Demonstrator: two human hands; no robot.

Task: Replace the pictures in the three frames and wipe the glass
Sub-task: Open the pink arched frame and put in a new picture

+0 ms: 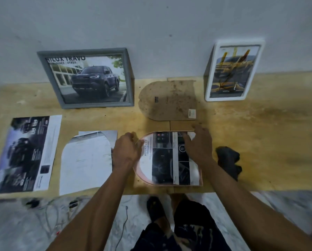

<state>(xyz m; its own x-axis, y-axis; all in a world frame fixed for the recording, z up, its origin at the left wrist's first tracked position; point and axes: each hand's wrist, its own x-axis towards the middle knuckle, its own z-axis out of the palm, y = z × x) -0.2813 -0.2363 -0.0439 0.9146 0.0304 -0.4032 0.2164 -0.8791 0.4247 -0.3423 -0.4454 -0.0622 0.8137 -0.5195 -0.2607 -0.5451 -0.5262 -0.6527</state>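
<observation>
A pink arch-shaped frame [200, 178] lies flat on the wooden table [260, 133] in front of me, with a cut magazine picture [166, 160] laid in it. My left hand [127, 151] pinches the picture's rounded left edge. My right hand [199, 144] presses flat on its upper right part. The frame's brown arch-shaped backing board [169, 100] rests behind it. A grey frame [87, 78] with a truck picture and a white frame [233, 69] lean against the wall. A dark cloth [228, 160] lies right of the pink frame.
Left of the pink frame lies a white arch-cut paper [87, 162] on a trimmed page, and further left a full magazine page [26, 154]. The table's front edge runs just below them. Cables [122, 230] trail on the marble floor by my feet.
</observation>
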